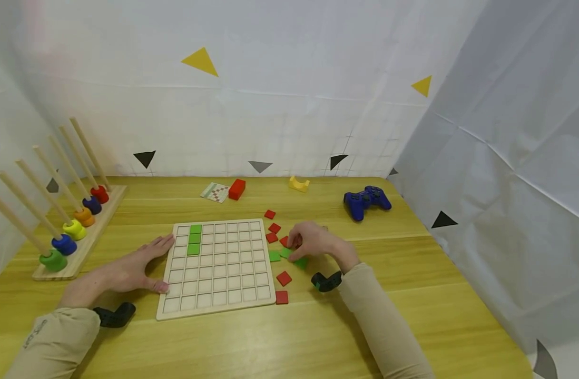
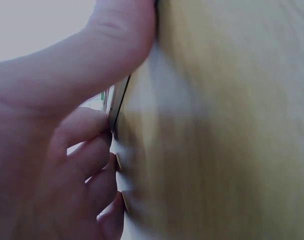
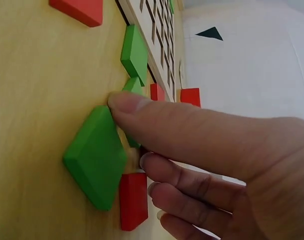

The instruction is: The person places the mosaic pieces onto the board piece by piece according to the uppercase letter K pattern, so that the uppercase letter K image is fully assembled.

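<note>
A wooden grid board (image 1: pixel 215 315) lies flat, with three green tiles (image 1: pixel 194 238) in one column near its upper left. My left hand (image 1: pixel 128 268) rests along the board's left side, fingers outstretched and thumb at the edge; in the left wrist view the fingers meet the board's thin edge (image 2: pixel 120 100). Right of the board, my right hand (image 1: pixel 313 243) is bent over loose green tiles, thumb and fingertips about one green tile (image 1: pixel 285 253). Another green tile (image 3: pixel 98 157) lies just by the thumb tip; the index finger is mostly hidden behind the thumb.
Several red tiles (image 1: pixel 284 278) lie scattered right of the board. Behind are a patterned card (image 1: pixel 215 192), a red block (image 1: pixel 237 189), a yellow arched block (image 1: pixel 298 184) and a blue game controller (image 1: pixel 366 201). A peg stand (image 1: pixel 91 237) with coloured rings stands at left.
</note>
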The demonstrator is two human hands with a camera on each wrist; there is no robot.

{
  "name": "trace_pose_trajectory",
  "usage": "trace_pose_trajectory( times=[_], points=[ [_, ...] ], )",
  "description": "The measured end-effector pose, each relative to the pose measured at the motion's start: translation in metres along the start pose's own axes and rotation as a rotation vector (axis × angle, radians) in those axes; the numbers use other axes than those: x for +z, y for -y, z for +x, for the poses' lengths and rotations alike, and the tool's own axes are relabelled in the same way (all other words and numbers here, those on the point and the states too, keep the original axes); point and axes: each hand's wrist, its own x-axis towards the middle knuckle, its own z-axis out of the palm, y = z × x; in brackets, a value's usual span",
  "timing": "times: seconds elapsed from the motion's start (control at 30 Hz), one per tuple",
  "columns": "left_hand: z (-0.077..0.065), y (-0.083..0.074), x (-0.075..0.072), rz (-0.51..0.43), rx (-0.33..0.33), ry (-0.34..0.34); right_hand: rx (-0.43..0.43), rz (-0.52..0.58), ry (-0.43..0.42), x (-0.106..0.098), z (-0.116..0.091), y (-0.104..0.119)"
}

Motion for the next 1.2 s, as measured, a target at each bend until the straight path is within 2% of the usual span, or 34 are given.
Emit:
trace_pose_trajectory(
  times=[0.37,0.6,1.2],
  points=[
    [-0.003,0.000,0.000,-0.012,0.030,-0.017,0.030,-0.004,-0.029,0.000,0.001,-0.005],
    [-0.002,-0.002,0.000,-0.036,0.001,-0.004,0.056,0.031,-0.049,0.002,0.002,-0.006],
    [-0.002,-0.001,0.000,-0.024,0.009,-0.010,-0.003,-0.020,-0.058,0.003,0.005,-0.014]
  ],
)
